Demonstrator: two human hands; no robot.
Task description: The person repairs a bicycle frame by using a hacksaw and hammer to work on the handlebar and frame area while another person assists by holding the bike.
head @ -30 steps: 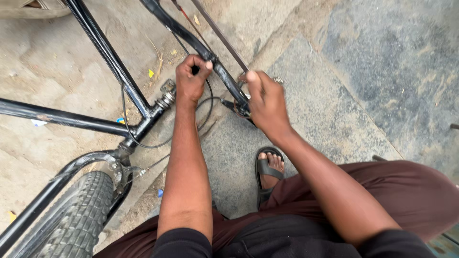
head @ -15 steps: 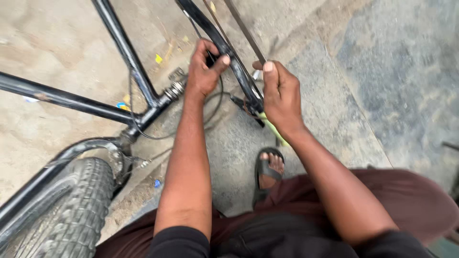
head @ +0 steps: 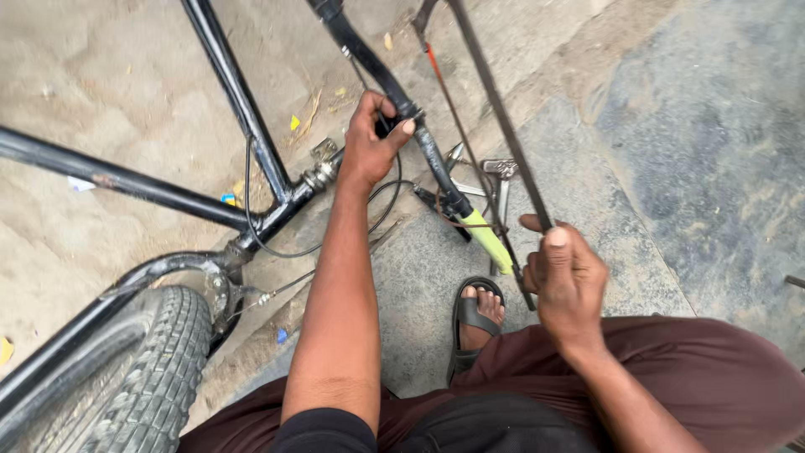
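Black handlebar tube runs diagonally mid-frame, upper centre. My left hand is clenched round it. My right hand grips a thin dark rod, thumb on top, low right. Yellow-green grip sits at the tube's lower end, between both hands. Risk, my read: loose brake cable could snag the left wrist; rod could slip toward my sandalled foot if the grip loosens. Tyre is cut off bottom-left. Small metal tools behind the tube are hard to identify.
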